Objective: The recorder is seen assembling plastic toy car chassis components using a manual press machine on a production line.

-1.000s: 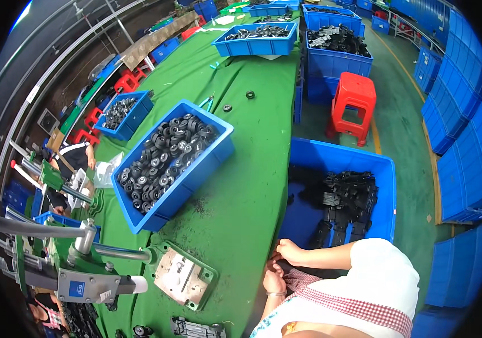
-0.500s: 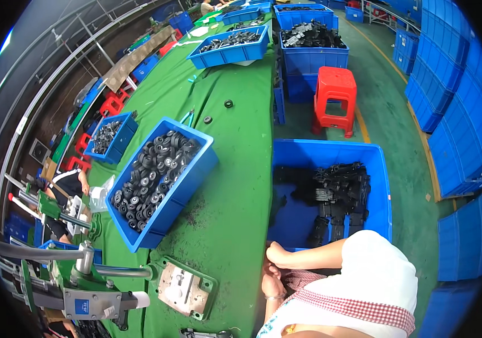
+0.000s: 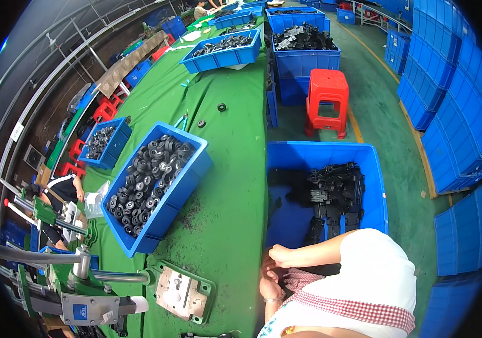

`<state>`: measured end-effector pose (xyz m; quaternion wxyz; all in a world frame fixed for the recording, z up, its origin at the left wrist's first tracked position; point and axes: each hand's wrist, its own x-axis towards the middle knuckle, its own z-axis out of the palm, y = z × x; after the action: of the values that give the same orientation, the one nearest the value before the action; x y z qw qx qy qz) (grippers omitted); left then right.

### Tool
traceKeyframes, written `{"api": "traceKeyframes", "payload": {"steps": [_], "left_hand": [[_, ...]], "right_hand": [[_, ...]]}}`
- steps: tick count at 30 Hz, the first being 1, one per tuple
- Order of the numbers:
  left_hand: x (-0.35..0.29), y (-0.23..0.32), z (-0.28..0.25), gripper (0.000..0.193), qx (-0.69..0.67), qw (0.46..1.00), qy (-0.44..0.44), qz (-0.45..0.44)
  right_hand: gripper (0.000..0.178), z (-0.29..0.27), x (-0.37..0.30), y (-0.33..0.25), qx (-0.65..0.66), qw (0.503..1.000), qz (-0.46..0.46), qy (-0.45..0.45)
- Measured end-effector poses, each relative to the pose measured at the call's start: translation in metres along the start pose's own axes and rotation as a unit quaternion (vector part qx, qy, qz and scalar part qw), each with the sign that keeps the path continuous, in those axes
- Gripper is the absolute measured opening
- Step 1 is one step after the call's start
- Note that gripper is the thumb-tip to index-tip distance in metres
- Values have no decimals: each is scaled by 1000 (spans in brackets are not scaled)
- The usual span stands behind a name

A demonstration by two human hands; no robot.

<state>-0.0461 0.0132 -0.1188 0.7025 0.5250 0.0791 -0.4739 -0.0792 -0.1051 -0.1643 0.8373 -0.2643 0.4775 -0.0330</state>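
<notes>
My two hands are close together at the table's right edge, in front of my checked apron [image 3: 337, 299]. My right hand [image 3: 277, 257] is closed, its fingers curled toward the table edge. Just below it is my left hand [image 3: 270, 287], with a bracelet at the wrist and its fingers bent inward. Whatever is between them is hidden by the fingers and the edge. Beyond my right forearm stands a large blue bin [image 3: 377, 186] with black plastic parts [image 3: 337, 197] heaped inside. To the left, a hand press [image 3: 91, 307] has its metal fixture plate [image 3: 182, 293] on the green cloth.
A blue crate [image 3: 190, 174] of black wheels [image 3: 151, 183] rests on the green table [image 3: 235, 163]. Two loose wheels and green-handled pliers [image 3: 182, 120] lie beyond it. A red stool [image 3: 328, 101] and stacked blue crates [image 3: 449, 118] stand to the right. Another person [image 3: 63, 191] sits across the table.
The whole view has shifted slightly as my head moved. My hands stay together at the table edge, with only small finger movement.
</notes>
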Motion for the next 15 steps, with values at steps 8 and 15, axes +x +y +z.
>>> {"api": "traceKeyframes", "payload": {"steps": [8,15], "left_hand": [[-11,10,14,28,6,999,39,4],[-16,17,12,27,178,979,10,101]], "right_hand": [[12,-14,-64,-26,-9,994,27,-102],[19,-4,-39,-38,4,989,143,-46]]}}
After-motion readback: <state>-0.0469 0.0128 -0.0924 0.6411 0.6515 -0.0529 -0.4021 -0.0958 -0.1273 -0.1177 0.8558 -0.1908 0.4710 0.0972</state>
